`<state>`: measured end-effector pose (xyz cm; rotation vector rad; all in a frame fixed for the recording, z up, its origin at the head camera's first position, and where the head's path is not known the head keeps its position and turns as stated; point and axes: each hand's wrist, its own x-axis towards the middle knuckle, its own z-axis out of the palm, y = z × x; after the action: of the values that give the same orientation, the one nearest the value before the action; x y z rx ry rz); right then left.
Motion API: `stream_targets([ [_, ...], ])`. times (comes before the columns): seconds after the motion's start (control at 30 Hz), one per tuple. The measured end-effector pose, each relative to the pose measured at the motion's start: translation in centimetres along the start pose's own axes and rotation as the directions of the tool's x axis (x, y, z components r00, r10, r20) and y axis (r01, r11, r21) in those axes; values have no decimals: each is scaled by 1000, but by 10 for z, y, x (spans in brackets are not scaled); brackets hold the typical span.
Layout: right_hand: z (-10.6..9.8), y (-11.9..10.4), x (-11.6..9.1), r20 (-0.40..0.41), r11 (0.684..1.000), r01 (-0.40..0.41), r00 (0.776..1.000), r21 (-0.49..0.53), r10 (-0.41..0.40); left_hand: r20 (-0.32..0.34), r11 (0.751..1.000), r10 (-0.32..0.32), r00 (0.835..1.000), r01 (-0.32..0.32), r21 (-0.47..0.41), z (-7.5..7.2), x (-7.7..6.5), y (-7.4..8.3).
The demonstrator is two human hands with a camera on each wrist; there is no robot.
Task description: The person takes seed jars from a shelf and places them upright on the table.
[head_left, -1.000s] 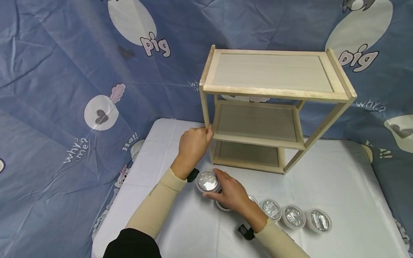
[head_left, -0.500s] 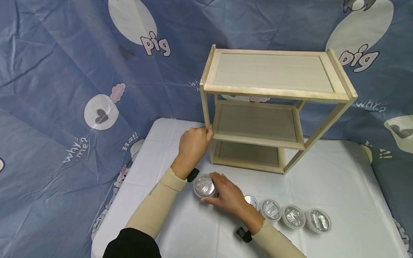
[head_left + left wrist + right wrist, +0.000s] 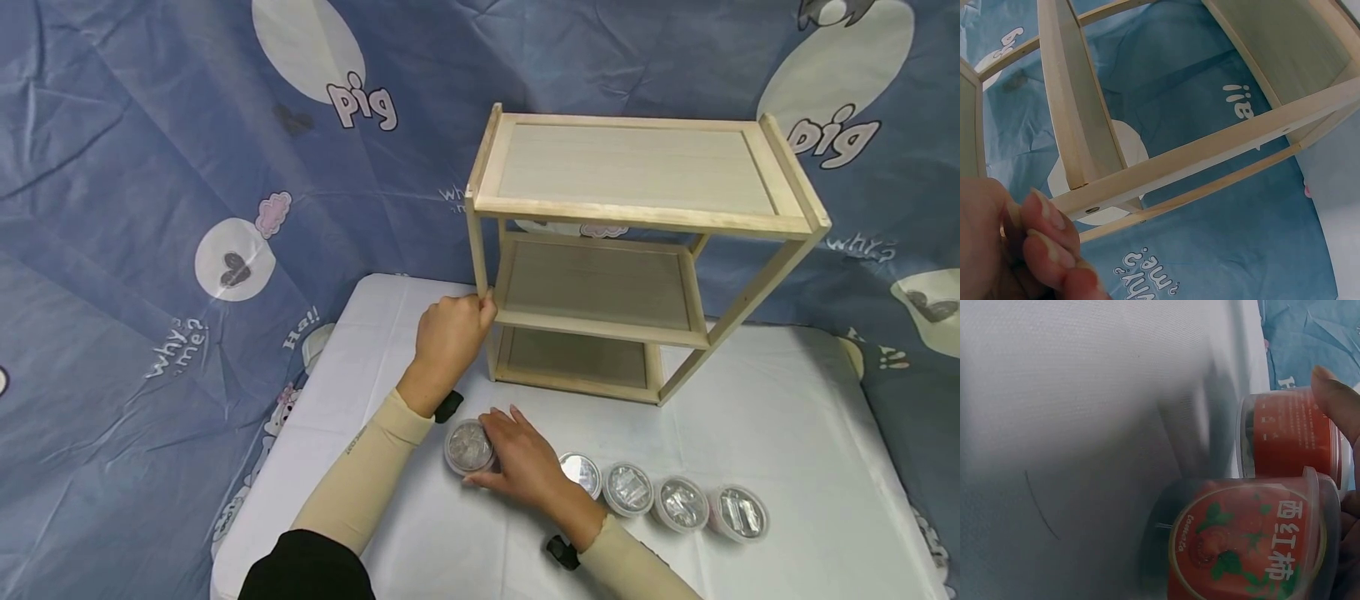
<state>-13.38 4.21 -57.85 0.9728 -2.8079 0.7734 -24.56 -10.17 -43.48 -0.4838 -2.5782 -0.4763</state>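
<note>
My left hand (image 3: 453,333) grips the front left post of a light wooden three-tier shelf (image 3: 637,217); curled fingers (image 3: 1054,250) show beside the post in the left wrist view. On the white cloth, my right hand (image 3: 525,458) holds a round tub (image 3: 468,447) with a clear lid, thumb on one side and fingers on the other. The right wrist view shows the thumb (image 3: 1335,403) against this tub's orange-red side. Nearer that camera is a similar tub with a tomato label (image 3: 1241,540). Whether the held tub touches the cloth is unclear.
Right of the right hand, several similar tubs stand in a row, including a tub (image 3: 629,489), another tub (image 3: 682,504) and the end tub (image 3: 739,513). A blue patterned cloth (image 3: 390,167) hangs behind the shelf. White cloth (image 3: 810,417) covers the table.
My right hand has shifted the tub slightly left and toward the table's front. More of the row's leftmost visible tub shows. The left hand stays on the post.
</note>
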Motion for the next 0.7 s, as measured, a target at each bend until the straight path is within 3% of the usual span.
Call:
stream_targets([
  [0.3, 3, 0, -2, -32, 1000, 16, 999, -4, -16, 0, 1000, 2, 1000, -2, -3, -1, 1, 2],
  [0.7, 11, 1, -5, -39, 991, 38, 998, -129, -43, -14, 1000, 4, 1000, -4, -1, -1, 0, 2],
])
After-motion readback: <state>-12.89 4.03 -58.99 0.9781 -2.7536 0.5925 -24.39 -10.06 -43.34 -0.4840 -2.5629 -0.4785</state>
